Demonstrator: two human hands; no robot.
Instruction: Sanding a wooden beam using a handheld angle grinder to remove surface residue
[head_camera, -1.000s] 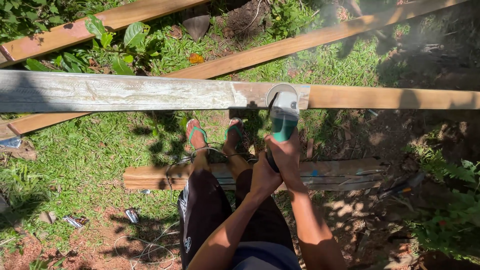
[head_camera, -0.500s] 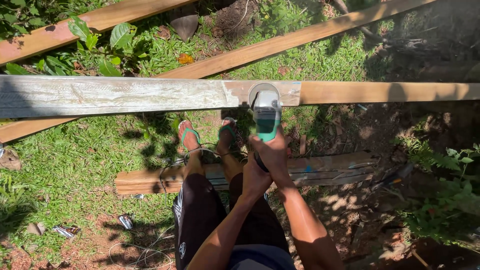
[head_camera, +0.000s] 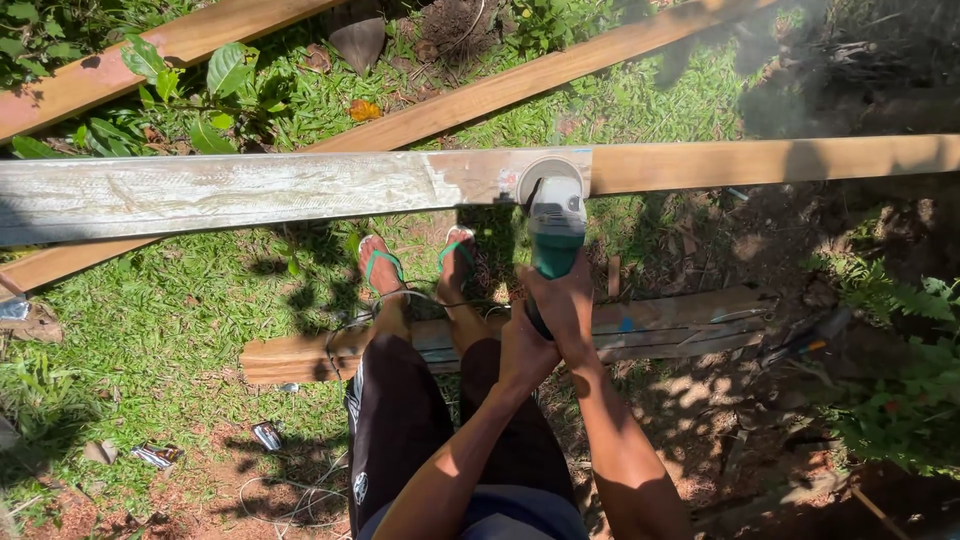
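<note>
A green-and-grey handheld angle grinder (head_camera: 553, 225) is gripped by the right hand (head_camera: 565, 305) and the left hand (head_camera: 522, 355), fingers clenched around its body, its disc pressed on the long weathered wooden plank (head_camera: 250, 190).

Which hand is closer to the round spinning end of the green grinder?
Right. The right hand grips the green and grey angle grinder just behind its round disc end; the left hand holds farther back, below.

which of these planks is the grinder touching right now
The raised horizontal plank, grey-white on its left part. The grinder, held in both hands, sits on it; the other planks lie down on the grass.
</note>
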